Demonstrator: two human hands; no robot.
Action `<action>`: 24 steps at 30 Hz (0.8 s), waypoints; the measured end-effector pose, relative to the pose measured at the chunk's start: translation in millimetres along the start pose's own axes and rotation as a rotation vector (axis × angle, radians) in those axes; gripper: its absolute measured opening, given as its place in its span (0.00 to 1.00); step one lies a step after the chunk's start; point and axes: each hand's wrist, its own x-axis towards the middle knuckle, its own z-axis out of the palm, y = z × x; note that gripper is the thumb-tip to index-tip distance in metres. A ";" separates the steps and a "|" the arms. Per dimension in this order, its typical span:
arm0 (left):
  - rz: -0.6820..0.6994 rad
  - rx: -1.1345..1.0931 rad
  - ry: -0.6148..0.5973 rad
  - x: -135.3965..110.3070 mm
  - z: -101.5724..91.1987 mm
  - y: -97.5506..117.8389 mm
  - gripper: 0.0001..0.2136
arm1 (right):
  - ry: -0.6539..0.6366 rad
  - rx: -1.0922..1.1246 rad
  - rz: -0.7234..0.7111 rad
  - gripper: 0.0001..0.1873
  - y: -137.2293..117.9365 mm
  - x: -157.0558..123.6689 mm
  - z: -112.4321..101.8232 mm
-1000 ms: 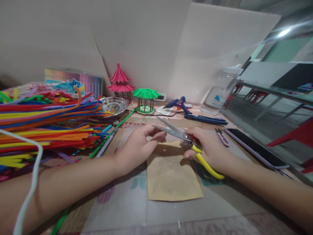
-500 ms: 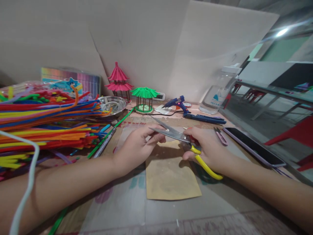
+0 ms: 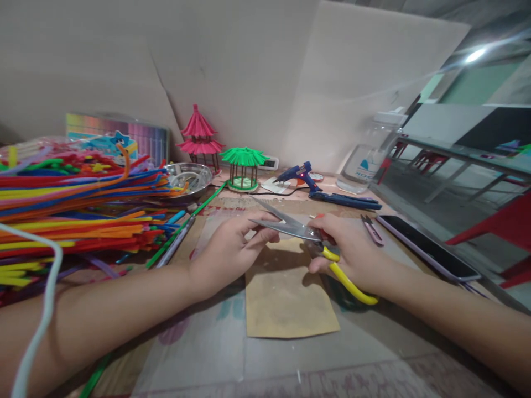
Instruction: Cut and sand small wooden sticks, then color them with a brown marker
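My right hand (image 3: 346, 243) grips a pair of scissors (image 3: 286, 226) with yellow handles. Their blades are parted and point left, toward my left hand (image 3: 232, 243). The fingertips of that hand are pinched together at the blades; whatever they hold is too small or hidden to make out. Beneath both hands a tan square of card (image 3: 290, 304) lies on the covered tabletop. Beyond the hands stand a small pavilion with a green roof (image 3: 244, 157) and a taller one with a pink two-tiered roof (image 3: 199, 132).
Bundles of coloured pipe cleaners (image 3: 83, 188) crowd the left, beside a metal bowl (image 3: 194, 179). At the back are a blue glue gun (image 3: 301, 174), blue pliers-like tool (image 3: 344, 200) and a clear bottle (image 3: 367, 155). Thread snips (image 3: 372, 231) and a phone (image 3: 427, 246) lie right.
The whole view has shifted slightly. A tiny pale bit seen between the scissor blades earlier no longer shows. Both hands keep nearly the same pose.
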 end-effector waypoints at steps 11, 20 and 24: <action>0.046 0.064 0.002 -0.2 -0.5 -0.6 0.09 | -0.021 -0.030 -0.024 0.30 1.3 -0.5 -2.5; 0.044 0.096 -0.023 -0.4 1.0 0.1 0.09 | 0.015 -0.203 -0.062 0.32 0.8 -5.1 -4.1; 0.057 0.126 -0.037 -0.1 -0.2 0.5 0.09 | 0.018 -0.279 -0.071 0.29 -2.0 -4.5 -7.1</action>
